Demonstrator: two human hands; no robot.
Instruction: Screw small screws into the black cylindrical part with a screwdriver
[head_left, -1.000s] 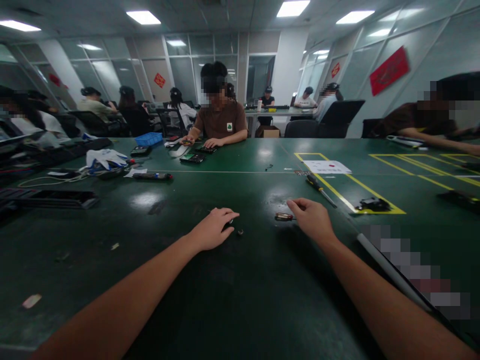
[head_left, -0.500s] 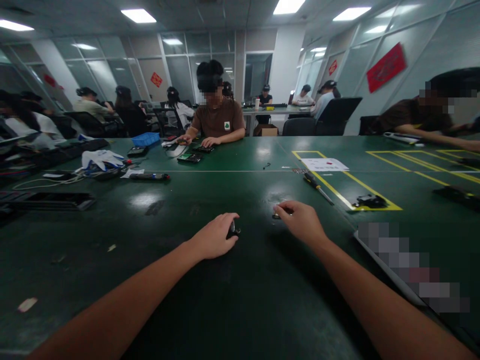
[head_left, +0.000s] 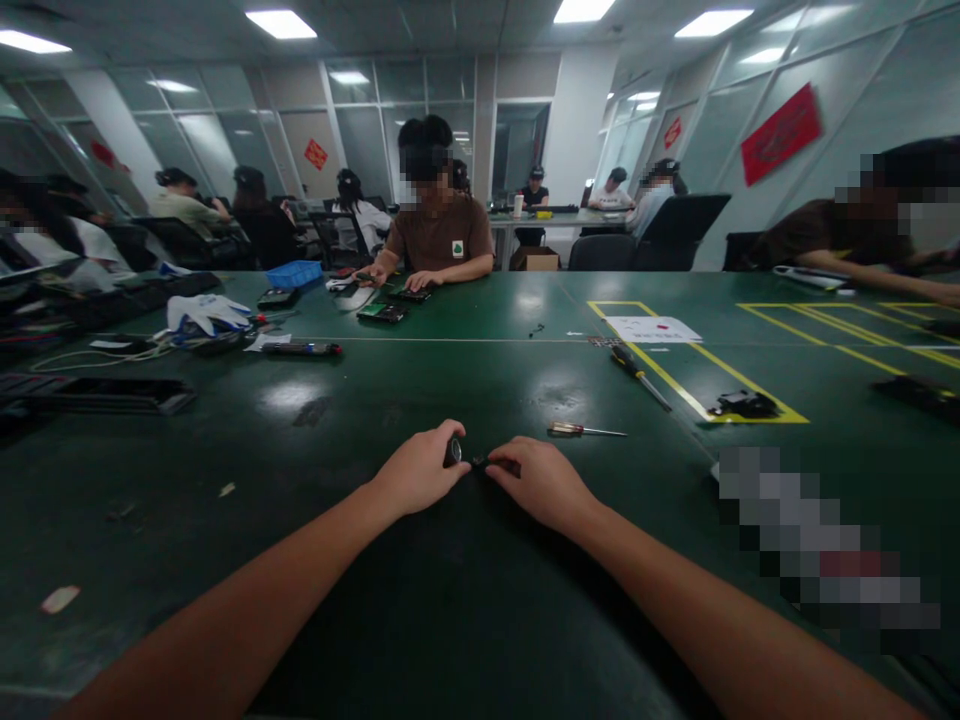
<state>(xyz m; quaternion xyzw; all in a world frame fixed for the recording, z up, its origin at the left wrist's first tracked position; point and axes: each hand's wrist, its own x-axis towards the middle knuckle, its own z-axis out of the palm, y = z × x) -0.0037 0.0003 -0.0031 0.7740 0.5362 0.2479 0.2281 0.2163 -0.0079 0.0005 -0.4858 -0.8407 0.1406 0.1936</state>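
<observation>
My left hand [head_left: 421,467] is closed round a small dark round part [head_left: 454,453] with a pale ring on its face; its exact kind I cannot make out. Close by, the thumb and fingers of my right hand [head_left: 538,478] pinch a tiny dark piece [head_left: 480,462] that lies between the two hands. Whether that piece is joined to the round part is too small to tell. Just beyond my right hand, a small screwdriver [head_left: 585,430] with a clear brownish handle lies on the green table [head_left: 360,620], its shaft pointing right.
A black-and-yellow screwdriver [head_left: 640,377] lies beside yellow tape with black parts [head_left: 746,404] and a paper sheet [head_left: 652,329]. White gloves [head_left: 206,315], a pen-like driver [head_left: 302,349] and a blue basket [head_left: 294,275] stand left. A co-worker [head_left: 439,235] works opposite; another sits right.
My right hand has let go of the small screwdriver, leaving it on the table, and has moved left and nearer to pinch the tiny dark piece. My left hand still holds the round part.
</observation>
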